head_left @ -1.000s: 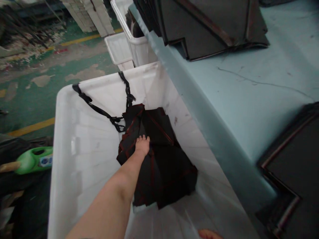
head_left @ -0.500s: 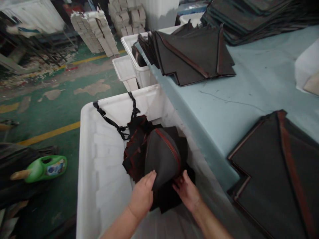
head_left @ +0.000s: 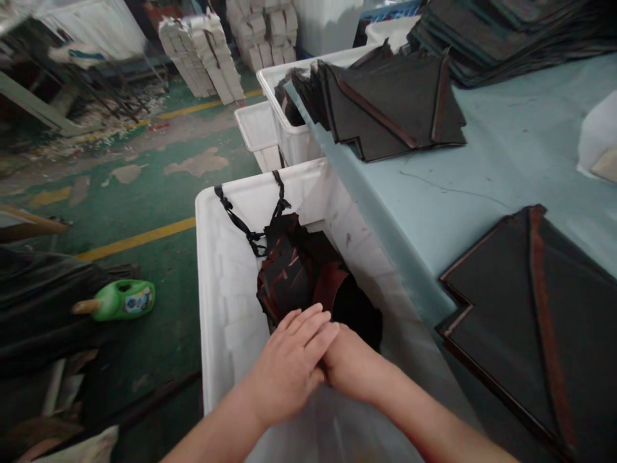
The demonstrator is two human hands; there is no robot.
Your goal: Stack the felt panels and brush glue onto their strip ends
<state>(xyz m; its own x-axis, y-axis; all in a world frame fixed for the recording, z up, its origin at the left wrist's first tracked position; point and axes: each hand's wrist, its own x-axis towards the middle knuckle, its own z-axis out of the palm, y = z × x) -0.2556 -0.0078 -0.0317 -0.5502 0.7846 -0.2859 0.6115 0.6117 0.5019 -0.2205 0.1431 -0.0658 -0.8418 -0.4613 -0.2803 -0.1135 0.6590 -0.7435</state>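
Both my hands are over the near part of a white plastic bin (head_left: 226, 289), close to its pile of black fabric pieces with reddish-brown edge binding (head_left: 289, 280). My left hand (head_left: 292, 363) lies flat across my right hand (head_left: 349, 363), which hides its fingers. Neither hand visibly holds anything. The left fingertips are right next to the pile, though I cannot tell whether they touch it. A curved piece with a reddish edge (head_left: 330, 286) sits in the pile just beyond them. Black straps (head_left: 241, 222) run from the bin's far rim down to the pile.
A pale blue table (head_left: 506, 141) runs along the bin's right side, bearing stacks of dark panels (head_left: 390, 103) and a large panel (head_left: 525, 321). More white bins (head_left: 255, 128) stand beyond. A green jug (head_left: 123, 300) lies on the green floor (head_left: 159, 180) at left.
My hands have moved together, from apart on the curved piece to one lying across the other. The curved piece now sits lower in the pile. One second ago only my left arm reached in.
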